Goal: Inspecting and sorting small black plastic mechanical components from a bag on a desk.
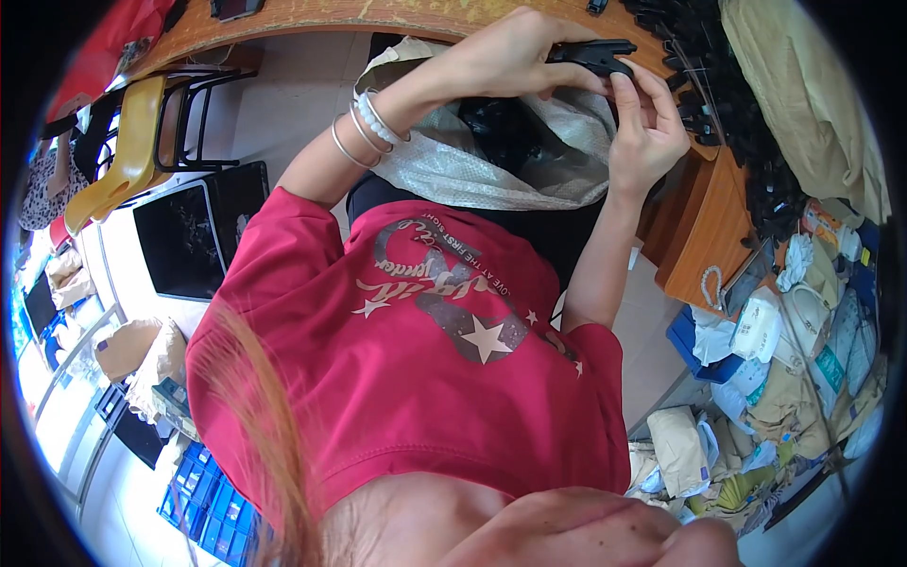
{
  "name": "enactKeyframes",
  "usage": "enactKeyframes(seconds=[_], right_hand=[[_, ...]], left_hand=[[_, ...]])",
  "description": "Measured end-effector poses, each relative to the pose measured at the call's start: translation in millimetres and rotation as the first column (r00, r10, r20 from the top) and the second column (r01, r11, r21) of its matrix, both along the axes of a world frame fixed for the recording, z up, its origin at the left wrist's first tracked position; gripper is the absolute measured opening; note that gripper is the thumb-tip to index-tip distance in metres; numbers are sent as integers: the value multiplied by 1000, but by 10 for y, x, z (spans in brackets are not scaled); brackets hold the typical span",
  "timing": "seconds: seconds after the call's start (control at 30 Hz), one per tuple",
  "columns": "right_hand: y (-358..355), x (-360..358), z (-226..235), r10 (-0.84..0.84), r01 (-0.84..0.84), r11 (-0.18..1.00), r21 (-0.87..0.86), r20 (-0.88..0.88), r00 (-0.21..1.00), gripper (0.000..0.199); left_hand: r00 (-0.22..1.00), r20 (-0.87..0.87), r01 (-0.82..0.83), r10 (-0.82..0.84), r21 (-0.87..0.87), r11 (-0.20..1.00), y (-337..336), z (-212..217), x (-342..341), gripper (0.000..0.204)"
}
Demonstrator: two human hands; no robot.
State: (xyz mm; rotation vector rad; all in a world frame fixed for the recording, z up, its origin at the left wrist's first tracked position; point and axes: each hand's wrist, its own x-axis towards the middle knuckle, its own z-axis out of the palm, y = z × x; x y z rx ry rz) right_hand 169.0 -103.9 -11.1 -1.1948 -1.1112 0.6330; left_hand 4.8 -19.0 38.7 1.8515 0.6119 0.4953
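Nearest, above the woven sack (444, 170) in the lap, both forearms reach up with wrists bent inward. The left hand (505, 57) and right hand (647, 128) pinch a black plastic part (593, 55) between their fingers over the sack's mouth. It seems a fitting step, calling for a steady squeeze; beyond lies the counter (378, 14).

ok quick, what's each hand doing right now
left hand: closed on the black plastic part, gripping its left end.
right hand: fingers pinching the same part from below, above the open woven sack.
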Motion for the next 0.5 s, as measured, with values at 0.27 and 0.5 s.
enactKeyframes(seconds=[0.27, 0.5], right_hand=[[16, 97, 28, 135, -136, 990, -44, -16, 991, 32], [31, 94, 25, 106, -99, 990, -102, 69, 992, 17]], left_hand=[[972, 219, -166, 87, 370, 914, -87, -195, -15, 30], [992, 7, -120, 129, 429, 895, -133, -337, -100, 43]])
